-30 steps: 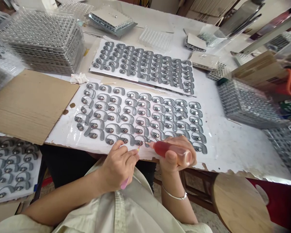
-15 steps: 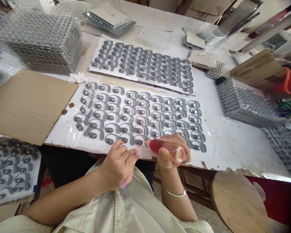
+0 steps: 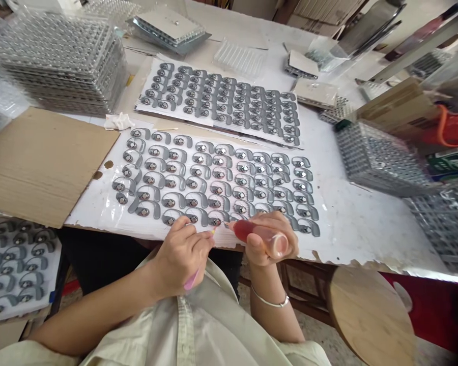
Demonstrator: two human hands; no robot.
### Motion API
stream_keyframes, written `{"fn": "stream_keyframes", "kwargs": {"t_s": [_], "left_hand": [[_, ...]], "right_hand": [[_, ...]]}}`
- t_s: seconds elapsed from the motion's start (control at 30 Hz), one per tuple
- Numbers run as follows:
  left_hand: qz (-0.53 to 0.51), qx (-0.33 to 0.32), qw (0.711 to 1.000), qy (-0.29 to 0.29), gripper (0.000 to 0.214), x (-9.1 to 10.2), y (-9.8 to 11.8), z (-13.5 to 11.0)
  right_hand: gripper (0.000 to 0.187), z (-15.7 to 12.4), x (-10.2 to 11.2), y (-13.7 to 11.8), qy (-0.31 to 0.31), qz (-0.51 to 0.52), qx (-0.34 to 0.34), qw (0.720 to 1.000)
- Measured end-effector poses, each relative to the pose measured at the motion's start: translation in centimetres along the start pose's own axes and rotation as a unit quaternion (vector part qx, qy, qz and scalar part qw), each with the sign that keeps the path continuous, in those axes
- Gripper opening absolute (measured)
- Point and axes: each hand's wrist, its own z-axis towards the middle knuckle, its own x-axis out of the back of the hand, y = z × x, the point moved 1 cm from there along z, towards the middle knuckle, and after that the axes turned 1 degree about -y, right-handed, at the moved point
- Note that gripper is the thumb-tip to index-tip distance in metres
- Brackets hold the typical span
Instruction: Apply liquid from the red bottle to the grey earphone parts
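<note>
My left hand [image 3: 181, 254] is closed around a thin pink stick [image 3: 193, 277], its yellow tip at a grey hook-shaped part [image 3: 216, 220] in the front row. My right hand [image 3: 269, 236] grips a small squeeze bottle of red liquid [image 3: 260, 234], its fine nozzle pointing left at that same part. Both hands rest at the near edge of a white board [image 3: 336, 223] covered with rows of grey hook-shaped parts with round metal centres. A second white board [image 3: 148, 86] of such parts lies behind it.
A brown cardboard sheet [image 3: 41, 162] lies to the left, stacked clear trays [image 3: 61, 61] behind it. More parts sit on a low board [image 3: 15, 264] at lower left. Metal-filled trays [image 3: 381, 157] stand on the right. A round wooden stool [image 3: 370, 315] is at lower right.
Both hands and the whole view have shifted slightly left and up in the picture as the head moved. The bottle nozzle and stick tip stay at the same front-row part.
</note>
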Motion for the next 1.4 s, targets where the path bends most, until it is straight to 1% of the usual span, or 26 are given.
{"fn": "stream_keyframes", "kwargs": {"t_s": [0.13,0.3,0.4,0.5,0.6,0.7,0.77,0.9,0.93,0.97,1.07,1.23,1.4], "left_hand": [[-0.004,-0.001,1.000,0.002,0.016,0.1,-0.2,0.1],[-0.014,0.008,1.000,-0.023,0.015,0.0,-0.5,0.1],[-0.023,0.015,0.999,-0.024,0.014,0.0,-0.6,0.1],[-0.032,0.015,0.999,-0.016,0.014,0.1,-0.6,0.1],[-0.046,0.026,0.998,-0.026,0.014,0.2,-0.7,0.3],[-0.060,0.037,0.997,-0.034,0.014,0.4,-0.8,0.6],[-0.071,0.040,0.996,-0.033,0.013,0.6,-0.9,0.7],[-0.104,0.047,0.993,-0.037,0.012,0.7,-1.2,0.6],[-0.110,0.050,0.992,-0.040,0.012,0.7,-1.3,0.6],[-0.113,0.054,0.991,-0.042,0.012,0.7,-1.4,0.5],[-0.116,0.055,0.991,-0.044,0.013,0.7,-1.6,0.4],[-0.116,0.057,0.991,-0.042,0.014,0.6,-1.6,0.5],[-0.121,0.059,0.990,-0.039,0.015,0.7,-1.6,0.6]], "right_hand": [[0.022,0.0,0.0,0.0,0.001,0.003,-0.011,1.000],[0.021,0.2,0.0,-0.1,-0.007,-0.006,-0.012,1.000],[0.020,0.3,0.0,-0.1,-0.011,0.003,-0.018,1.000],[0.019,0.4,0.0,-0.2,-0.023,0.017,-0.028,0.999],[0.019,0.6,0.0,-0.3,-0.043,0.013,-0.031,0.999],[0.020,0.5,0.0,-0.4,-0.042,0.007,-0.021,0.999],[0.022,0.2,0.1,-0.4,-0.010,0.016,-0.005,1.000],[0.025,-1.1,0.6,-0.5,0.124,0.021,0.004,0.992],[0.025,-1.4,0.8,-0.5,0.143,0.011,-0.002,0.990],[0.024,-1.8,0.8,-0.6,0.148,-0.001,-0.010,0.989],[0.021,-2.4,1.0,-0.9,0.120,-0.024,-0.032,0.992],[0.022,-2.4,0.9,-1.2,0.074,-0.028,-0.035,0.996],[0.024,-2.2,0.8,-1.0,0.067,-0.020,-0.029,0.997]]}}
